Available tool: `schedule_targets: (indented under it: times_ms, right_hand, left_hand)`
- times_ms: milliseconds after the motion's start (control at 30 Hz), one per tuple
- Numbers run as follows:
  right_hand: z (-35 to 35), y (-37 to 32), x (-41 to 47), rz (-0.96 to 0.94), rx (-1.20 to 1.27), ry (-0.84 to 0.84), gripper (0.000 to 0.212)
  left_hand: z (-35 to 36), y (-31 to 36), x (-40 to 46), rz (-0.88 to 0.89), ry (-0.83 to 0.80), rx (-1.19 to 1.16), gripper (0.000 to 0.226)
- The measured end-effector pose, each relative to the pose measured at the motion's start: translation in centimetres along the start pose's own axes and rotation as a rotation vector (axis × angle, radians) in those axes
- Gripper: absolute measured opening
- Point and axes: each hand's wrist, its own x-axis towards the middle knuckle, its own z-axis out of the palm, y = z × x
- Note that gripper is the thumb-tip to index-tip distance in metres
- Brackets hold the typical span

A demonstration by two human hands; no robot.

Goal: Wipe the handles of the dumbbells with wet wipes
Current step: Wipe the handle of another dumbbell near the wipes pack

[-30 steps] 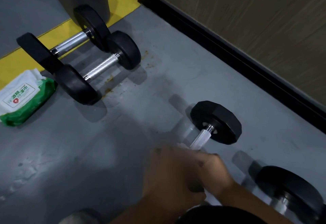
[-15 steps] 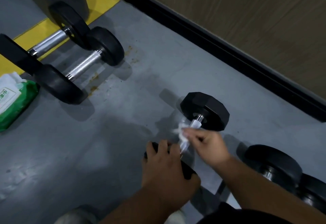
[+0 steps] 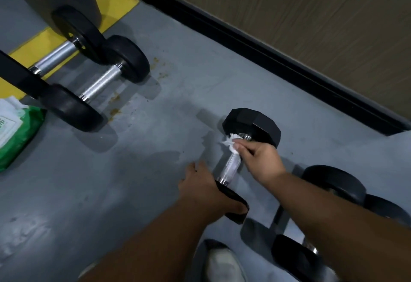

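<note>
On the grey floor point(image 3: 155, 170), near centre, a dumbbell point(image 3: 231, 166) is steadied by the left hand point(image 3: 200, 188) curled over its near weight; a white wipe point(image 3: 231, 142) is pinched against the handle's far end by the right hand point(image 3: 260, 159).

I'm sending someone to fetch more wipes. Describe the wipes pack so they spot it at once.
Start at the yellow floor stripe along the left side, where two round-ended dumbbells lie. Just below them, at the left edge of the view, the wipes pack rests flat on the grey floor. It is the only soft green packet, with a white label and a white wipe sticking out of the top.
</note>
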Motion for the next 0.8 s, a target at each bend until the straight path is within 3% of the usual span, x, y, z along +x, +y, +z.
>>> schedule_targets:
  times_ms: [67,167,200,267,333,433,600,800]
  right_hand:
    - [1.2,-0.3,-1.4,0.082,0.146,-0.033,0.018]
    - [2.0,-0.6,-4.9,0.007,0.121,-0.319,0.017]
    - [1.5,-0.7,-5.0,-0.023,0.068,-0.386,0.017]
    - [0.5,-0.7,-2.9,-0.068,-0.105,-0.370,0.015]
    - [-0.3,-0.9,-0.6,-0.034,-0.169,-0.165,0.017]
    - [0.7,-1.0,-0.5,0.074,0.013,0.020,0.021]
    - [1.7,-1.3,-4.7,0.086,0.045,-0.218,0.014]
    - [-2.6,-3.2,-0.9,0.052,-0.261,-0.200,0.010]
  left_hand:
    - [-0.2,0.0,0.1,0.015,-0.006,-0.033,0.140]
    - [-0.7,0.3,-0.2,0.094,-0.014,-0.004,0.096]
    - [-0.7,0.4,-0.4,0.113,-0.013,0.014,0.094]
    - [-0.6,0.4,-0.3,0.087,-0.028,0.043,0.108]
    - [-0.5,0.2,0.0,0.031,-0.036,0.075,0.119]
    - [-0.7,0.2,0.3,0.005,-0.063,0.077,0.123]
    - [-0.6,-0.2,0.2,0.056,-0.046,0.024,0.119]
    - [-1.1,0.1,-0.5,0.020,-0.102,0.101,0.137]
